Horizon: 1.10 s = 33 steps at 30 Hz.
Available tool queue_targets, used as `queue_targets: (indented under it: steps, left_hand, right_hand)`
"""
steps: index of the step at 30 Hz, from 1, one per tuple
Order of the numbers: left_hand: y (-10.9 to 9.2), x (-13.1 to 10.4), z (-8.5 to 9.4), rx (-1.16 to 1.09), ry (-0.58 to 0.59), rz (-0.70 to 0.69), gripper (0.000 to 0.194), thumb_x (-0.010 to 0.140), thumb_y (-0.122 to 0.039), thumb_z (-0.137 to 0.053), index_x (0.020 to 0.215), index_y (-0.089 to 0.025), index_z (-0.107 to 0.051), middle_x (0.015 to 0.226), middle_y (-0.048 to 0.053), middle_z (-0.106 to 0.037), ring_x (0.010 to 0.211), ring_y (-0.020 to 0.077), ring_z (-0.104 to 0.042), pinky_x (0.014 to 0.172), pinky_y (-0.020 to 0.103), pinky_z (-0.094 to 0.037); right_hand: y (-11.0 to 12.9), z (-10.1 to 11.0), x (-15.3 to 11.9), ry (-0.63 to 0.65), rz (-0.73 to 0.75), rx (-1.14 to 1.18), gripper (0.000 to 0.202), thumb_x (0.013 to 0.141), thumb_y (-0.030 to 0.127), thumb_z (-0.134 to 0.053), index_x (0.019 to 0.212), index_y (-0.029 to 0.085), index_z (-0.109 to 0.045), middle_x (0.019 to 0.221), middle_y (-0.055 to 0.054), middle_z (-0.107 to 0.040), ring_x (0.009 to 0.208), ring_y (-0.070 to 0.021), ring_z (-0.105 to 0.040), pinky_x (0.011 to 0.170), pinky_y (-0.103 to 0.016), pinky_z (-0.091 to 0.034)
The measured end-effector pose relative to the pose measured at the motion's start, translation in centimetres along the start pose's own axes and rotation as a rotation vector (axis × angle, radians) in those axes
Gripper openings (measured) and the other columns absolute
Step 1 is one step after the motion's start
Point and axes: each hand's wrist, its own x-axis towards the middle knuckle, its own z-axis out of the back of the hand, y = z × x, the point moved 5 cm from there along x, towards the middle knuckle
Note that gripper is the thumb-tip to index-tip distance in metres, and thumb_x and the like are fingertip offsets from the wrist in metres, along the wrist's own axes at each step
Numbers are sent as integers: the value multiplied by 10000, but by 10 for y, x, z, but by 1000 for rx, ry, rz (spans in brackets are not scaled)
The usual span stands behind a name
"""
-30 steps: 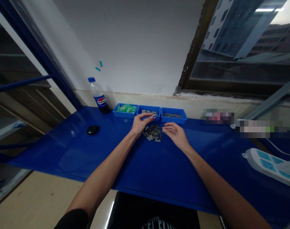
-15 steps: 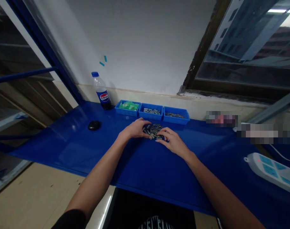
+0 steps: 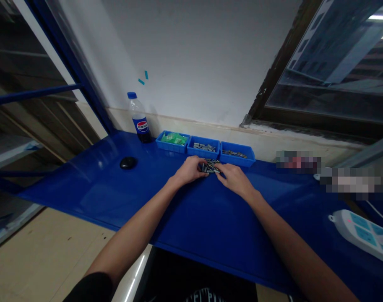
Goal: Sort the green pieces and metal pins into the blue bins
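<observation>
A small pile of mixed metal parts [image 3: 212, 167], short grey cylinders and thin screw-like pieces, lies on the blue table just in front of the bins. My left hand [image 3: 191, 170] curves around the pile's left side, thumb and fingers apart. From the right, my right hand [image 3: 235, 178] touches the pile with its fingers spread. Both hands are open, though some fingertips are hidden. Behind them stand a blue bin of green packets [image 3: 172, 147], a blue bin of grey cylinders [image 3: 203, 152] and a blue bin of long thin metal pieces [image 3: 238, 160].
A cola bottle [image 3: 141, 121] stands at the back left, with a black computer mouse [image 3: 128, 162] nearer on the blue table [image 3: 191, 222]. A white power strip [image 3: 361, 230] lies at the right edge. Wall and window rise behind the table.
Both hands and the pile have moved away from me, closer to the bins. The pile looks more compact between the hands. The whole view has shifted slightly.
</observation>
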Motion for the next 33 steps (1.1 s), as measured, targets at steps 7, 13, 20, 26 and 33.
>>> queue_targets:
  steps: [7,13,20,26,33]
  left_hand:
    - [2,-3,17,-15,-48,-23,495,575,-260,-917,1044,-178,-781,920,78,-742,680,183,-664,655,280,-526]
    - [4,-7,23,-37,136,29,455,681,-192,-827,1127,-175,-743,795,37,-751,658,185,-688,629,270,-511]
    - [-31,-8,18,-261,-15,-139,326,878,-324,-707,1164,-169,-738,910,72,-777,798,186,-719,773,287,-554]
    - [-48,-8,6,-430,-42,-162,272,889,-387,-714,1030,-170,-797,940,94,-781,792,190,-708,743,285,-546]
    - [-31,-3,-1,-729,52,8,383,806,-459,-807,1016,-139,-789,842,95,-773,727,167,-701,712,281,-551]
  right_hand:
    - [-1,-1,-12,-200,-124,303,296,920,255,-609,1195,240,-719,1054,-86,-742,836,-227,-702,858,-406,-587]
    - [-7,5,-14,-382,-352,744,234,820,377,-759,988,215,-759,969,-74,-769,810,-220,-719,857,-416,-607]
    - [-8,-8,-12,-345,-580,1270,432,694,446,-881,1032,214,-744,945,-78,-790,853,-224,-733,831,-393,-590]
    - [0,-8,-11,-276,-599,1354,437,722,461,-867,1065,234,-718,868,-48,-761,792,-200,-713,786,-364,-577]
    - [-4,-10,-11,-318,-600,1291,434,751,528,-828,1035,220,-714,874,-67,-766,778,-212,-719,753,-368,-577]
